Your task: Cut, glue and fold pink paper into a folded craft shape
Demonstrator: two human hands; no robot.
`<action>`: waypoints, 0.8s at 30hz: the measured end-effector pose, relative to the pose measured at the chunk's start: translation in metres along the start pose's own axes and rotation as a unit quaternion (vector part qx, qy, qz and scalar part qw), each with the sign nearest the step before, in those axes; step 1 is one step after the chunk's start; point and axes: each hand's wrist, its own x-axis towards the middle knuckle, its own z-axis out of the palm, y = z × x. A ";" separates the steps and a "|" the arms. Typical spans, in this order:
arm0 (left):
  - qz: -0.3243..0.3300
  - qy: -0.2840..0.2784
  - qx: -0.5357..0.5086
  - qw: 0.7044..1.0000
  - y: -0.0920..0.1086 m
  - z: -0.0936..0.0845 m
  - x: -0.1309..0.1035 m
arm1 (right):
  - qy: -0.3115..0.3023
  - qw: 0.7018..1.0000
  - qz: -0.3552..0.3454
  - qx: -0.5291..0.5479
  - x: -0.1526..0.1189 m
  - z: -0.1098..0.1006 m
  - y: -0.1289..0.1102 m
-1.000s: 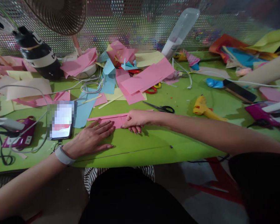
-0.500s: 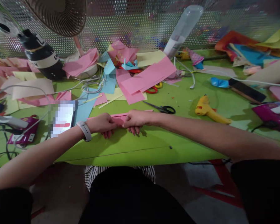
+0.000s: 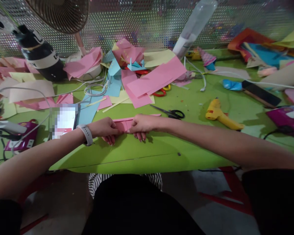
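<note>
A folded strip of pink paper [image 3: 123, 125] lies across the front part of the green table, partly covered by both hands. My left hand [image 3: 105, 128], with a white watch on its wrist, is closed with its fingers pinching the strip's left part. Close beside it, my right hand [image 3: 142, 125] pinches the same strip further right. A narrow folded edge runs along the far side of the paper and sticks out past the right hand. Just beyond that hand lie black-handled scissors [image 3: 172, 113]. The fingertips under the paper are partly hidden.
Pink sheets [image 3: 154, 80] and coloured scraps cover the back middle. A phone [image 3: 65, 120] stands at the left near a black bottle [image 3: 40, 55] and a fan [image 3: 61, 13]. To the right are a yellow glue gun [image 3: 221, 114], a dark phone-like object [image 3: 261, 93] and a clear bottle [image 3: 196, 27].
My left hand has shifted slightly left along the pink strip, widening the gap between the hands and baring more paper. The right hand stays nearly in place.
</note>
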 end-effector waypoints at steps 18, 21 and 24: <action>-0.007 0.056 0.044 0.997 -0.028 -0.009 -0.026 | 0.010 1.000 -0.019 -0.001 0.000 0.001 0.007; 0.005 0.060 0.035 0.998 -0.034 -0.008 -0.029 | 0.018 1.000 -0.021 -0.004 -0.001 0.003 0.006; 0.001 0.067 0.035 0.997 -0.038 -0.006 -0.034 | 0.029 0.999 -0.026 -0.014 -0.004 0.005 0.006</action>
